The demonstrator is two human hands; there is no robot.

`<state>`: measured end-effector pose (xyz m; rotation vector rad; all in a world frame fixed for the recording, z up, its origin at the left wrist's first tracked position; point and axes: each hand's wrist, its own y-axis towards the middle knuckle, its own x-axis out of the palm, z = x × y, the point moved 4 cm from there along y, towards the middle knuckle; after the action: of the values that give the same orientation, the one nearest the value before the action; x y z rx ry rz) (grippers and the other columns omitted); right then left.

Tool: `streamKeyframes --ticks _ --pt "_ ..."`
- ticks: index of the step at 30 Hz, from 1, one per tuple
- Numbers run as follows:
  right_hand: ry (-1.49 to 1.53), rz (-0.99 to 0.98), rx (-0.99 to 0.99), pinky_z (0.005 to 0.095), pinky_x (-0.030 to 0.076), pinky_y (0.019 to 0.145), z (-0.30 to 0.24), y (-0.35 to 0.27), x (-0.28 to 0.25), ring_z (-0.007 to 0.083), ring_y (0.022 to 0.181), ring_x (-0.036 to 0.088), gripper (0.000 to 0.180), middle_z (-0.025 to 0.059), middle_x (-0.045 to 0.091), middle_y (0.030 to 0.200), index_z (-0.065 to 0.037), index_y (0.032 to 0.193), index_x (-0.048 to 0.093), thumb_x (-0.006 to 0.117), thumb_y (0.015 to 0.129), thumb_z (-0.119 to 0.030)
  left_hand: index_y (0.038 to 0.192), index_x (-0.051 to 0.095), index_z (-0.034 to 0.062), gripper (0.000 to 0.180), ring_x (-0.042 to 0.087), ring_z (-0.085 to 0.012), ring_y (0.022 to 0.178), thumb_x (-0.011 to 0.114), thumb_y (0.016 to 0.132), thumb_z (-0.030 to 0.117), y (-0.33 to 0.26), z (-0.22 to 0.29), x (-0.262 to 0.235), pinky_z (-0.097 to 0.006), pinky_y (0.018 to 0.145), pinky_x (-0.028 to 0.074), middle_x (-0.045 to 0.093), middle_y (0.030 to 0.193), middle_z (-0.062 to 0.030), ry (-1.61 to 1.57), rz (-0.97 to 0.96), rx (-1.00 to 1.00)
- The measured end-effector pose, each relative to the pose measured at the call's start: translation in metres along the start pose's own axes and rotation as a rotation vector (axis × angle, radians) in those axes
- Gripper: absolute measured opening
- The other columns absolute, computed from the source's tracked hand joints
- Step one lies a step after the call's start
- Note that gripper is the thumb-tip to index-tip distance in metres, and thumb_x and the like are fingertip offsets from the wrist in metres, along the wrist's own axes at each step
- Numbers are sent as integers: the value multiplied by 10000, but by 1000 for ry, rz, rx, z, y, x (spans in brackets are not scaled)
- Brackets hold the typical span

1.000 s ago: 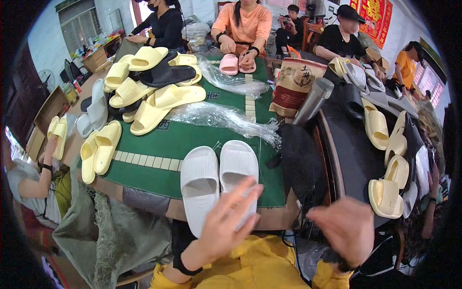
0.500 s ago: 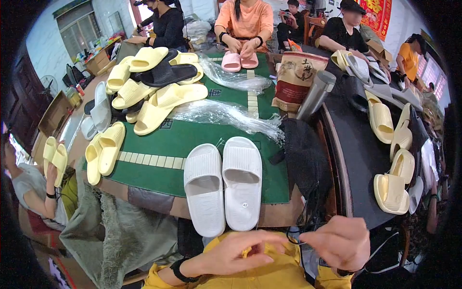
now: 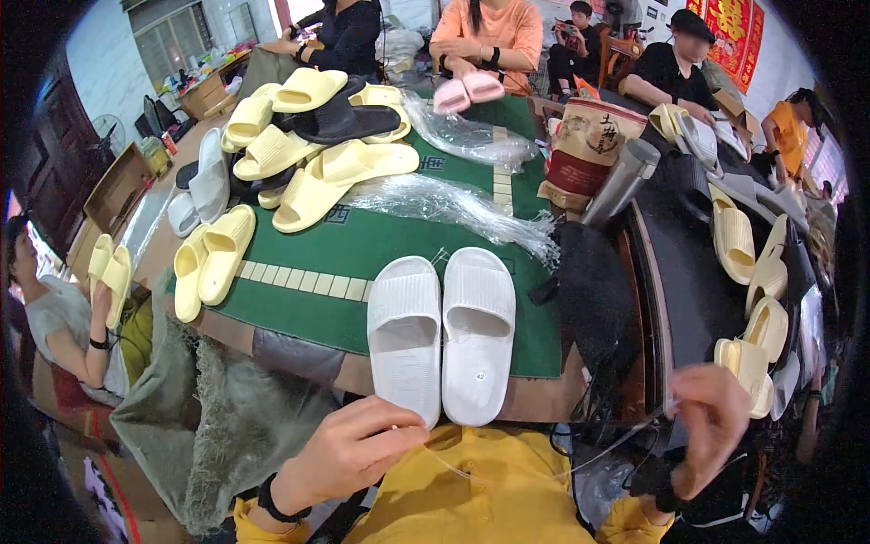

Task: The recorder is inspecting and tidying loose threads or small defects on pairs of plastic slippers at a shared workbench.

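A pair of white slide sandals [image 3: 441,331] lies side by side on the green mat [image 3: 381,245], toes pointing away from me. My left hand [image 3: 349,451] hovers just below the left sandal's heel, fingers pinched on one end of a thin clear plastic string [image 3: 535,464]. My right hand [image 3: 711,426] is off to the lower right, pinching the string's other end. The string sags between both hands in front of my yellow shirt.
Yellow, black and white sandals [image 3: 308,154] are heaped at the mat's far left. Crumpled clear plastic bags [image 3: 453,204], a brown paper bag [image 3: 584,150] and a metal flask [image 3: 621,181] stand behind. More yellow sandals [image 3: 752,299] lie on the dark table at right. Several people sit around.
My hands dropped from over the sandals, came together at my chest, then spread apart, pulling the thin string out between them. The white sandals have not moved.
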<state>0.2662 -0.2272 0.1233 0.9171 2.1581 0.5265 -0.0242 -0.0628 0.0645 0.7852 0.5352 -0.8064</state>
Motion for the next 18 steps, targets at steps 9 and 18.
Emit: streamKeyframes --ticks 9,18 --pt "16 -619 -377 365 554 711 34 -13 174 289 837 646 265 112 612 979 -29 988 646 627 726 6 989 620 2 154 620 -309 913 619 835 -9 -24 -49 44 -372 780 515 630 991 -125 -144 -163 -101" --pt "-226 -525 -438 438 528 768 67 -24 247 406 909 607 472 250 498 1193 119 1243 447 565 805 -12 1272 456 -73 540 511 -429 1133 642 905 278 9 -97 57 -451 958 436 506 1226 -268 244 111 -223"
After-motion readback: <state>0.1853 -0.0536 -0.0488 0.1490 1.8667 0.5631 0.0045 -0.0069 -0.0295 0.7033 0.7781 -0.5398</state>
